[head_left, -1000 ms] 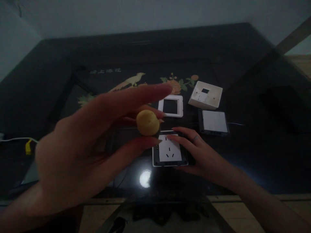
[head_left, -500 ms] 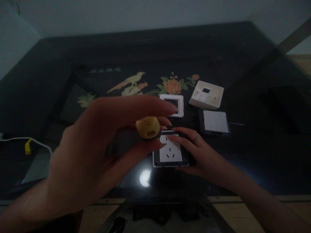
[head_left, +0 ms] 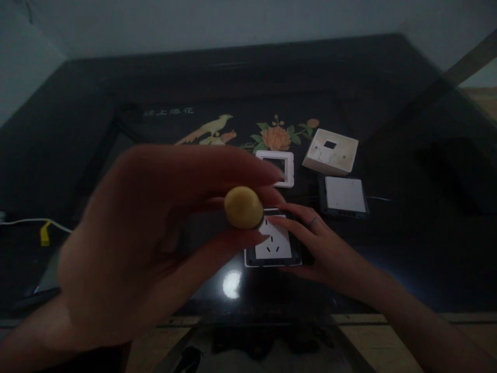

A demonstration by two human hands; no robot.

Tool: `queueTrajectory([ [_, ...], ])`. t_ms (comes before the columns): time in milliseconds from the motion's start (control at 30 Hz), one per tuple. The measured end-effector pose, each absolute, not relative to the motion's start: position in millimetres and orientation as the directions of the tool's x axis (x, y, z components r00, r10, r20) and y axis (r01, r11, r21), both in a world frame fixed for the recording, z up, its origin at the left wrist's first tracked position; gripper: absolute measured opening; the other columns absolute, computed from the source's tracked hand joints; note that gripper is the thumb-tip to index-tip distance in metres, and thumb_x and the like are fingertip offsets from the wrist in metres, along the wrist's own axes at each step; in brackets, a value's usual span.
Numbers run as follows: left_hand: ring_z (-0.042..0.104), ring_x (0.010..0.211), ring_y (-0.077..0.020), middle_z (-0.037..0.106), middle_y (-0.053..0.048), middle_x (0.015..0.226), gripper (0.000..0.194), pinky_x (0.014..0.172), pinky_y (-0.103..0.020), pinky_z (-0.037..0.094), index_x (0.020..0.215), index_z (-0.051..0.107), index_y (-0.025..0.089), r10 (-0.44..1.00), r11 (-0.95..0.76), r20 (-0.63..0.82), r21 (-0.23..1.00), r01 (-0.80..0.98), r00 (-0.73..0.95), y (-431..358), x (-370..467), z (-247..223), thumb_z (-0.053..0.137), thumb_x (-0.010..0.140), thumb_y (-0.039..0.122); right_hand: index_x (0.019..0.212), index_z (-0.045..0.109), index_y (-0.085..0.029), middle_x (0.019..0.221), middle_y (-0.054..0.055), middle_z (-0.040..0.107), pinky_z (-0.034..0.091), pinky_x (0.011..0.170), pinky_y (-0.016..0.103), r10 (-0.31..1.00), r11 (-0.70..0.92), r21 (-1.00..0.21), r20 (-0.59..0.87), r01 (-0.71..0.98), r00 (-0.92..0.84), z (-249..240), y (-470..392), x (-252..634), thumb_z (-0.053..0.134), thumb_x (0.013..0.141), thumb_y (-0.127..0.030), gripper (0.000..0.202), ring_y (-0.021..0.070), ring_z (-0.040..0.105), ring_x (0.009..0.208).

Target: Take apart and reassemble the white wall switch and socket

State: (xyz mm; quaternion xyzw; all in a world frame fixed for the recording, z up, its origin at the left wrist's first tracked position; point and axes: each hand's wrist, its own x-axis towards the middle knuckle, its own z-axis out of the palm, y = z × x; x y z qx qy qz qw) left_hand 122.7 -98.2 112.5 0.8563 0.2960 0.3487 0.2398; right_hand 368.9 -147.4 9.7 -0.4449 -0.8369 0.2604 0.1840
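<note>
Close to the camera, my left hand (head_left: 132,238) grips a yellow, round-ended object (head_left: 244,207) between thumb and fingers, seen end-on; it looks like a tool handle, and its far part is hidden. Beyond it, a white socket panel in a dark frame (head_left: 273,238) lies on the black table (head_left: 155,83). My right hand (head_left: 314,238) holds the panel at its right side, with fingertips on its upper face and the thumb near the lower edge.
A white frame (head_left: 289,171), an upright-edged white box (head_left: 334,150) and a white switch panel (head_left: 345,195) lie behind the socket. A white cable (head_left: 34,221) with a yellow tag (head_left: 44,234) is at the left.
My left hand has shifted slightly, and the yellow object has turned and moved a little to the right. My right hand and the socket panel have stayed in place.
</note>
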Motion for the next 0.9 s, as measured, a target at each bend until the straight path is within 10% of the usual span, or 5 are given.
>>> queueTrajectory([
  [333,0.066,0.081,-0.0123,0.069,0.008,0.096,0.030,0.073,-0.027,0.059,0.104,0.062,0.036,0.676,-0.736,0.529,0.517,0.436,0.513,-91.5,123.9,118.1,0.076,0.081,0.023,0.144,0.033,-0.024,0.147,0.014,0.034,0.044,0.109,0.050,0.839,0.469,-0.594,0.070,0.654,-0.539,9.9,-148.4,369.4,0.074,0.076,-0.019,0.079,0.0303,0.036,0.137],
  [600,0.070,0.099,-0.0150,0.069,0.007,0.118,0.035,0.091,-0.028,0.058,0.130,0.057,0.028,0.657,-0.721,0.337,0.541,0.433,0.674,-91.9,123.7,120.6,0.048,0.097,0.022,0.143,0.034,-0.023,0.147,0.015,0.035,0.044,0.109,0.051,0.841,0.477,-0.586,0.086,0.656,-0.535,10.4,-147.8,368.6,0.076,0.075,-0.020,0.080,0.0315,0.036,0.137],
  [767,0.065,0.082,-0.0135,0.069,0.005,0.102,0.020,0.070,-0.028,0.059,0.103,0.066,0.029,0.631,-0.774,0.517,0.479,0.415,0.579,-90.2,125.8,119.9,0.072,0.084,0.032,0.144,0.033,-0.024,0.147,0.015,0.034,0.045,0.108,0.051,0.842,0.464,-0.597,0.069,0.654,-0.535,11.2,-147.1,368.2,0.074,0.076,-0.019,0.080,0.0310,0.037,0.137],
  [900,0.068,0.083,-0.0131,0.068,0.006,0.102,0.029,0.070,-0.026,0.060,0.118,0.061,0.036,0.681,-0.723,0.431,0.522,0.453,0.592,-93.6,120.6,117.4,0.064,0.090,0.026,0.144,0.031,-0.027,0.148,0.014,0.034,0.045,0.108,0.053,0.842,0.460,-0.599,0.061,0.655,-0.535,10.3,-147.2,368.5,0.075,0.076,-0.021,0.081,0.0317,0.037,0.137],
])
